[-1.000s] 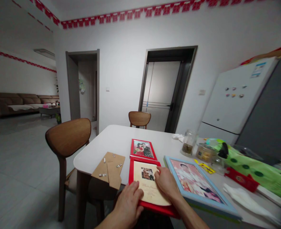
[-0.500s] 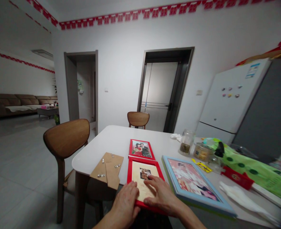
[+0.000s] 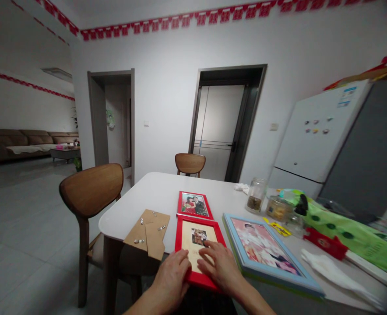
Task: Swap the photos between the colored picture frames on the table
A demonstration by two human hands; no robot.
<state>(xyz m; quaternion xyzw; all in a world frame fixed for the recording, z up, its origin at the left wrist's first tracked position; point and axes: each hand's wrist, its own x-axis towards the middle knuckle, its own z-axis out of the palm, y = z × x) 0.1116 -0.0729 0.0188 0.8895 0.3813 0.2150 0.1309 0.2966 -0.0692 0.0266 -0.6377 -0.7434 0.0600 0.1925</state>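
White tabletop [image 3: 154, 192], red frames [image 3: 179, 235] (two)

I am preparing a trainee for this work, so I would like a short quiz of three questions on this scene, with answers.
1. Which frame is nearest to the left hand and the right hand?
a) the blue frame
b) the near red frame
c) the far red frame
2. True or false: the brown cardboard lies to the left of the near red frame.
3. How many wooden chair backs are visible?

Key: 1. b; 2. true; 3. two.
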